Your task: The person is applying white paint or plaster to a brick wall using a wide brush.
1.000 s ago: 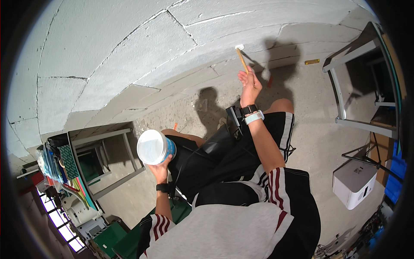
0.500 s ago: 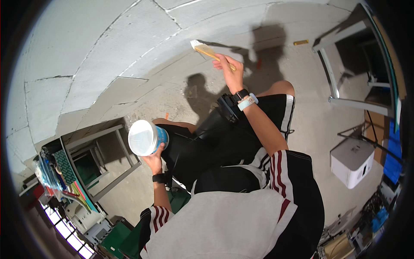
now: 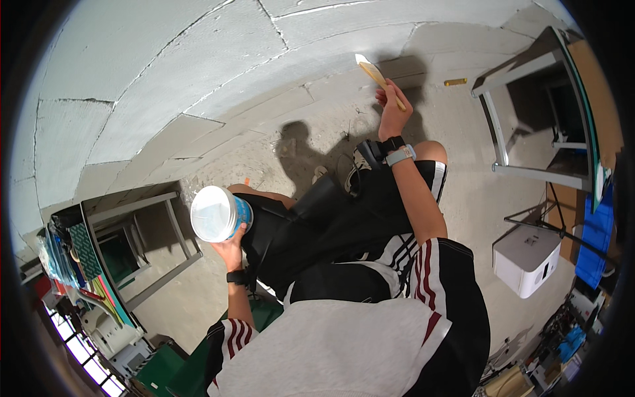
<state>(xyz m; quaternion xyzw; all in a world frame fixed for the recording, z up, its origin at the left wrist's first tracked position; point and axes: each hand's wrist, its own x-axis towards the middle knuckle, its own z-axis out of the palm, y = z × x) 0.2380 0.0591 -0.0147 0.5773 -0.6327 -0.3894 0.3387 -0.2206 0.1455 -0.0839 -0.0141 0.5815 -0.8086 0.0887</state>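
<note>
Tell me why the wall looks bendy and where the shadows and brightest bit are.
In the head view, fisheye distortion bows the block wall; dark shadows fall on wall and floor, one beside the paintbrush; the window at lower left glares white.

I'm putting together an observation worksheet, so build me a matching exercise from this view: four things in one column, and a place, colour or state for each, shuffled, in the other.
Things
1. paintbrush
2. plastic tub
3. box-shaped device
4. small bar

Descriptions
A. yellow, near the foot of the wall
B. held in the left hand
C. white, toward the picture's right edge
D. held in the right hand

Pairs: 1-D, 2-B, 3-C, 4-A
</note>
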